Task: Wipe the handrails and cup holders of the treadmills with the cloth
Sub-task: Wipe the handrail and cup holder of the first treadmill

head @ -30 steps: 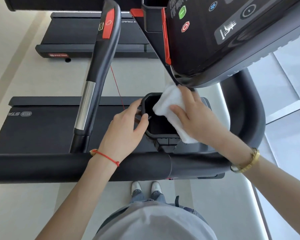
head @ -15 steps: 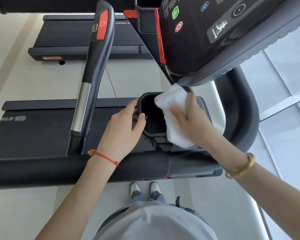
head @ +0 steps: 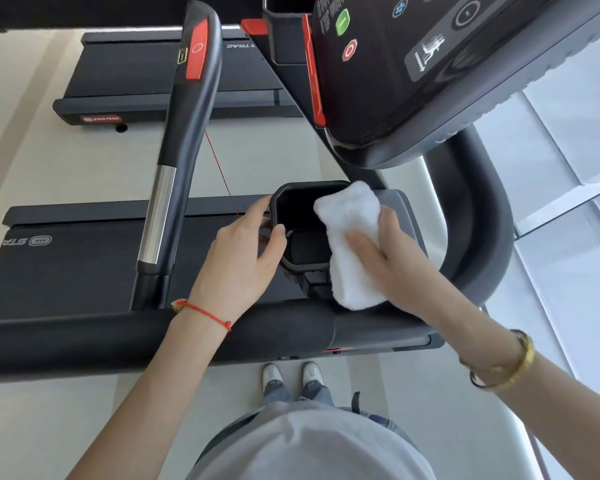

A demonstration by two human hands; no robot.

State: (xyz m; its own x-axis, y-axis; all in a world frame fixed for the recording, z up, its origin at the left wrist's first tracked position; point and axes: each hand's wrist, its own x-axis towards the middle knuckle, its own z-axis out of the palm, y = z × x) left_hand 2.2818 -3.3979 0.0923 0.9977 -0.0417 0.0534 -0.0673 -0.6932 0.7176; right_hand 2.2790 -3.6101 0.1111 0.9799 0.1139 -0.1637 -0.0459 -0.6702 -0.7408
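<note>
A black cup holder sits below the treadmill console. My left hand grips its left rim, thumb over the edge and fingers round the outside. A folded white cloth lies over the holder's right rim. My right hand holds the cloth and presses it on that rim. A black handrail runs across in front of me, and a second handrail with a red patch and a silver sensor strip points away at the left.
The console with green and red buttons overhangs the holder at the top right. A curved black rail bends round on the right. A thin red safety cord hangs beside the holder. Another treadmill deck lies beyond. My shoes stand on the pale floor.
My right hand has drawn the cloth along the holder's right rim, back from under the console toward me. My left hand keeps its grip on the left rim.
</note>
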